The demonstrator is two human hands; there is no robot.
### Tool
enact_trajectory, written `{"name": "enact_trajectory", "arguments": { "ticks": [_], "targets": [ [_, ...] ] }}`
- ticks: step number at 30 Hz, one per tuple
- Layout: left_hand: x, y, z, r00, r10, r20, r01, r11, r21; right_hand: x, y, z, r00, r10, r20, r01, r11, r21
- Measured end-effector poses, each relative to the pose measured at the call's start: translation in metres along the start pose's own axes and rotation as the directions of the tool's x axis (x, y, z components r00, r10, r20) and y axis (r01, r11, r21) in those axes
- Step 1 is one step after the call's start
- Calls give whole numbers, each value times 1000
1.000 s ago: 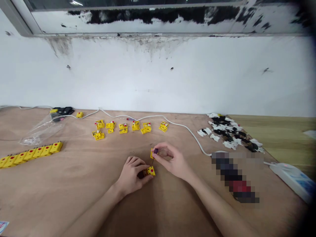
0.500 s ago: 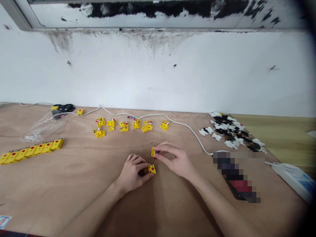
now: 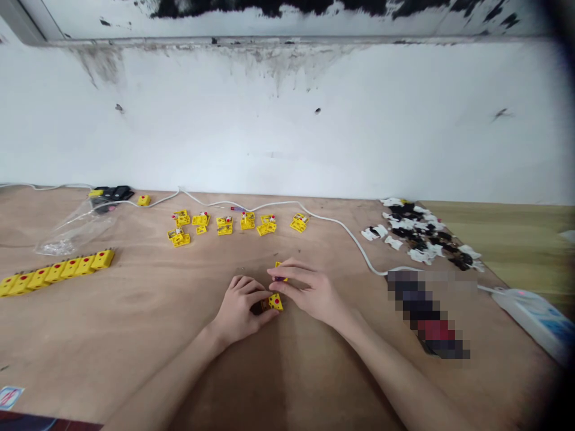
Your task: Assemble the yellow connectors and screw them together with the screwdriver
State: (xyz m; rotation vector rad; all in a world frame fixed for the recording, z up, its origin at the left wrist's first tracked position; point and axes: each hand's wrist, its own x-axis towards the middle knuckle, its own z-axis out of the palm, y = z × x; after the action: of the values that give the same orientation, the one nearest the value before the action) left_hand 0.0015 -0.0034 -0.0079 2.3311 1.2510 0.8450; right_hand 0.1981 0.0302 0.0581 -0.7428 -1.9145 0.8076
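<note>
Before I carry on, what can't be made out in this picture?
All in the head view:
Red-dotted yellow piece: partly hidden by the left hand.
Purple item: partly hidden by the right hand.
Dark object at right: masked by pixelation.
Row of yellow blocks: cut off by the left edge.
Small yellow parts: details too small.

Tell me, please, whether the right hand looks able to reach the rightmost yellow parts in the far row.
Probably yes: only tabletop shows between the right hand and those yellow parts, though it appears to hold a small purple item.
</note>
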Motion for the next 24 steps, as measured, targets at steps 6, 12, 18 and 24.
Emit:
{"name": "enact_trajectory", "arguments": {
  "ticks": [6,12,18,24],
  "targets": [
    [0,0,-1,1000,6,-7,-6,1000,9,0,1,-2,994,8,106,-10,1000,19],
    [0,-1,0,1000,-2,-3,2,1000,12,1,0,-9,997,-39,72,44,997,-63],
    [0,-1,0,1000,-7,3,7,1000,8,0,-2,-13,998,-54,44,58,994,-95],
    [0,0,-1,1000,-13,7,13,1000,6,0,-6,-24,978,91,188,-64,987,-148]
  ]
}}
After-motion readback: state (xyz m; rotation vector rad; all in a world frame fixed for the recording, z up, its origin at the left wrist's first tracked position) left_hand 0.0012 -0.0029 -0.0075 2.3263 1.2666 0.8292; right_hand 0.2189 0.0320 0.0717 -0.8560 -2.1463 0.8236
